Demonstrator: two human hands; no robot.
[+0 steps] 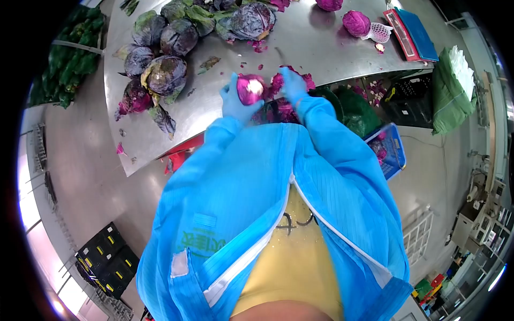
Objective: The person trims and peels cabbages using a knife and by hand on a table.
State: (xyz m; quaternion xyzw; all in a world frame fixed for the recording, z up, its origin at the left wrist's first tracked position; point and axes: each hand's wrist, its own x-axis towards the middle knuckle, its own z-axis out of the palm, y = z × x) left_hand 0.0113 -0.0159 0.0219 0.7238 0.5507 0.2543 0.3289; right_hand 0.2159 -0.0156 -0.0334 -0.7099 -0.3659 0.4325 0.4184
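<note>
My left hand (237, 104), in a blue glove, is wrapped round a peeled red cabbage (250, 90) whose pale cut stem end faces up. Close to its right, my gloved right hand (294, 86) is closed on loose purple cabbage leaves (277, 83), which stick out on both sides of the fingers. Both hands are over the near edge of the steel table (214, 99). Below them, more purple leaves (286, 109) show at the edge, partly hidden by my sleeves.
Several untrimmed red cabbages (165, 75) lie at the left of the table. A trimmed cabbage (356, 23) sits at the back right beside a white foam net (379, 33) and a red-and-blue folder (409, 35). A blue crate (395, 152) with cabbages stands on the right.
</note>
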